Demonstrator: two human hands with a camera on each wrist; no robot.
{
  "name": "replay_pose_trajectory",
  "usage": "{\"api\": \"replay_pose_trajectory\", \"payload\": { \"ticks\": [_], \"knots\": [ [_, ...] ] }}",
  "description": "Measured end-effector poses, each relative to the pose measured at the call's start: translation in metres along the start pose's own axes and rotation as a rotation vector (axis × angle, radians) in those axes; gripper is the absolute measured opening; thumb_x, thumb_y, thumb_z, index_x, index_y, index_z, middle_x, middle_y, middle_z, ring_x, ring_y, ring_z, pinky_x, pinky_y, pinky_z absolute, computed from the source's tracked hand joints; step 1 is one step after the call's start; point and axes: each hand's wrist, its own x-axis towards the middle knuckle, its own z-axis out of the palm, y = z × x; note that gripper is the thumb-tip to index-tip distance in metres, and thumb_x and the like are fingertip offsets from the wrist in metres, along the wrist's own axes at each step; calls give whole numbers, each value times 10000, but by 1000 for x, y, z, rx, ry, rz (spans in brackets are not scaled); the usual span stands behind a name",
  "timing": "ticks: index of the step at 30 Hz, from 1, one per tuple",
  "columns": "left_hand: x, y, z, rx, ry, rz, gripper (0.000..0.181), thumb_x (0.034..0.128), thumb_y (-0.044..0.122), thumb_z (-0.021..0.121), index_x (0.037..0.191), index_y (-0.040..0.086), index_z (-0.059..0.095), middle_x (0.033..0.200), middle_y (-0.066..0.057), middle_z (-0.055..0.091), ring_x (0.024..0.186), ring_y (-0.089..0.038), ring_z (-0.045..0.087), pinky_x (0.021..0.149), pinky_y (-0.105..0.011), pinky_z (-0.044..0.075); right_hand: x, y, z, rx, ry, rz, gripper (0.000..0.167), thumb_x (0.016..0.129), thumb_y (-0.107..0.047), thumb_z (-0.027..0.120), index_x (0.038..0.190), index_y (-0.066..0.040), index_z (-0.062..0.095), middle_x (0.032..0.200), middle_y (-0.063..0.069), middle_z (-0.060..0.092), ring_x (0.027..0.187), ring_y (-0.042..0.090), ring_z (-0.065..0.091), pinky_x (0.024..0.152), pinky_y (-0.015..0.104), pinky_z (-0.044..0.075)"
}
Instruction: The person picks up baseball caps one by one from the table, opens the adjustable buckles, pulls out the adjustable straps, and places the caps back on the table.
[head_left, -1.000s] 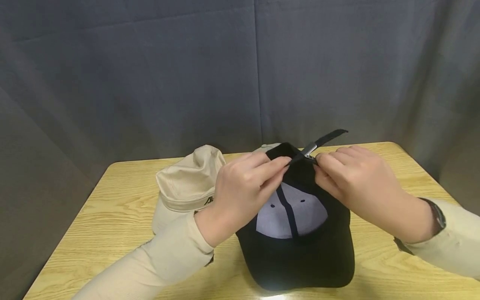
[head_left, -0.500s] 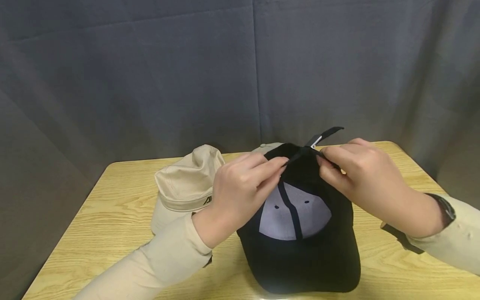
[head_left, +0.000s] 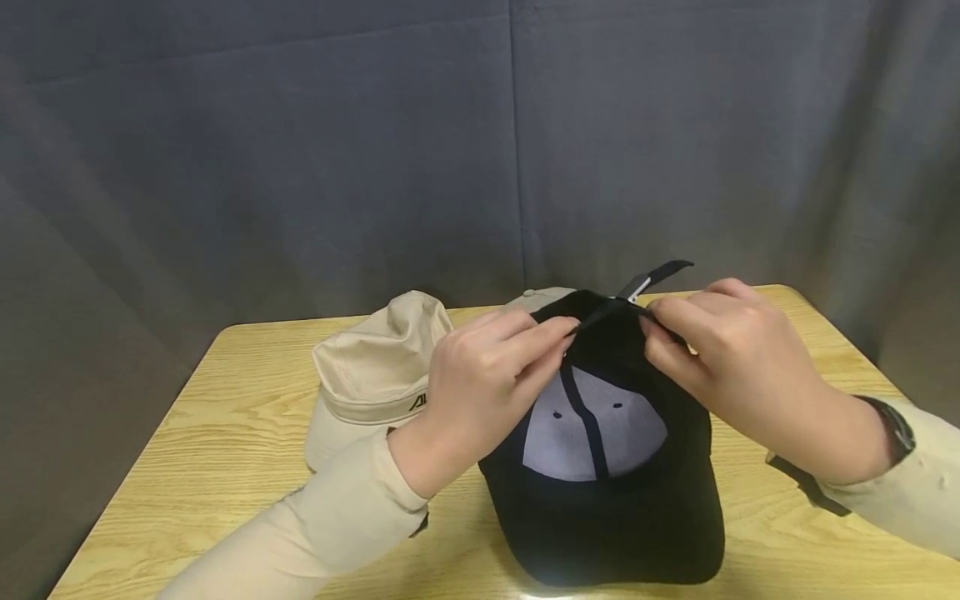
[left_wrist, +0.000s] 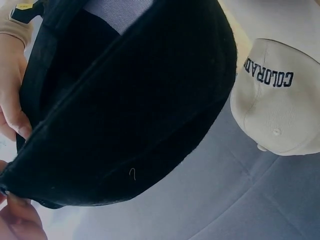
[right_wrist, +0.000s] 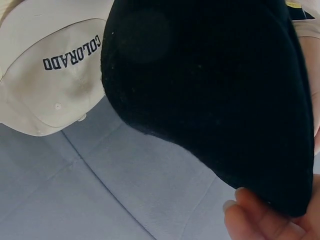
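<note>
A black cap (head_left: 607, 533) is held up with its inside toward me and its brim down, showing a grey lining (head_left: 600, 433). My left hand (head_left: 487, 367) pinches the left side of its back strap between thumb and fingers. My right hand (head_left: 735, 358) pinches the band right of the metal buckle (head_left: 636, 287). A loose strap end (head_left: 670, 269) sticks out up and right from the buckle. In the left wrist view, the cap's dark outside (left_wrist: 135, 115) covers much of the frame. Right fingertips (right_wrist: 260, 215) grip the cap's edge in the right wrist view.
On the wooden table (head_left: 225, 433) a beige cap (head_left: 382, 358) lies left of my left hand. Behind the black cap shows part of a pale cap (head_left: 536, 296); a cream cap lettered COLORADO (left_wrist: 280, 110) appears in both wrist views. A grey curtain (head_left: 375, 150) hangs behind.
My right hand has shifted slightly right, away from the buckle, and the black cap has moved slightly right with it. The buckle has turned and stands a little higher. My left hand stays nearly still.
</note>
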Motion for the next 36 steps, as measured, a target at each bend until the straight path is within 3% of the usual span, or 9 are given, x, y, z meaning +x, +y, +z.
{"api": "replay_pose_trajectory", "payload": {
  "ticks": [12,19,27,36],
  "knots": [
    [-1,0,0,-19,7,-21,119,845,72,731,949,107,776,639,33,576,547,-108,505,488,-205,383,-1,-1,-1,0,12,-2,466,1034,-264,320,708,-8,532,545,32,449,462,181,430,599,452,440],
    [-2,1,-2,-26,3,-28,131,840,54,730,952,101,776,648,26,576,545,-108,505,490,-205,383,-3,2,-1,31,9,29,345,963,-164,376,687,-13,518,538,11,441,453,150,389,605,446,441],
    [-4,2,-1,-38,6,-29,136,839,46,727,951,105,777,651,34,588,564,-102,513,505,-203,392,-4,0,-4,20,2,42,422,997,-233,331,693,-18,529,547,18,470,463,167,430,607,449,442],
    [-6,3,-3,-46,11,-40,126,835,54,732,940,105,780,654,33,595,572,-108,515,505,-208,386,-6,0,-4,27,15,58,399,984,-214,349,701,-10,541,538,1,453,451,145,394,618,418,423]
  ]
}}
